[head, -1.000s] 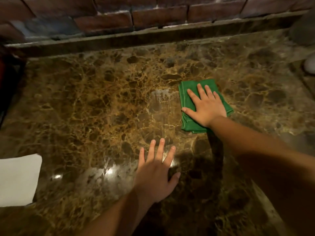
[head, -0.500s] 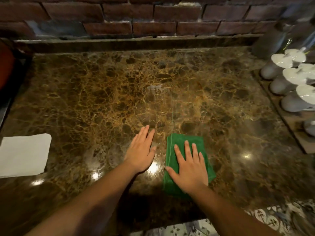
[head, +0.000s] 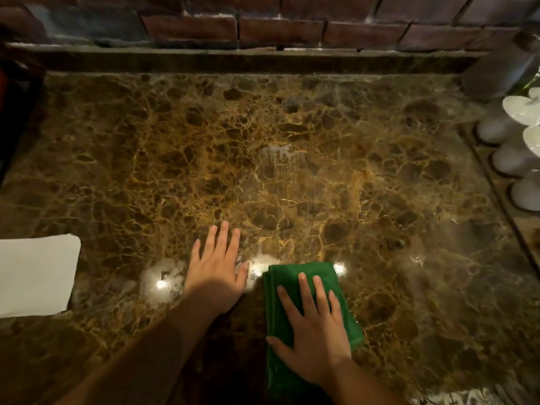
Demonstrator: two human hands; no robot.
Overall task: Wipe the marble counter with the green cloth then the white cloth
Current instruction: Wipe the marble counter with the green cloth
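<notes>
Head view: green cloth (head: 304,290), folded, pressed flat at near edge of marble counter (head: 292,159) by right hand (head: 314,339), fingers straight and spread, likely for even wiping pressure. Left hand (head: 217,267) laid flat on bare marble just beside, nothing held, probably as brace. White cloth (head: 35,274) parked at left edge, untouched, presumably kept for second pass.

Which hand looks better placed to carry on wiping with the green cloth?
The right hand: it already lies flat on the folded green cloth. The left hand rests on bare marble counter beside it, nearer the white cloth.
</notes>
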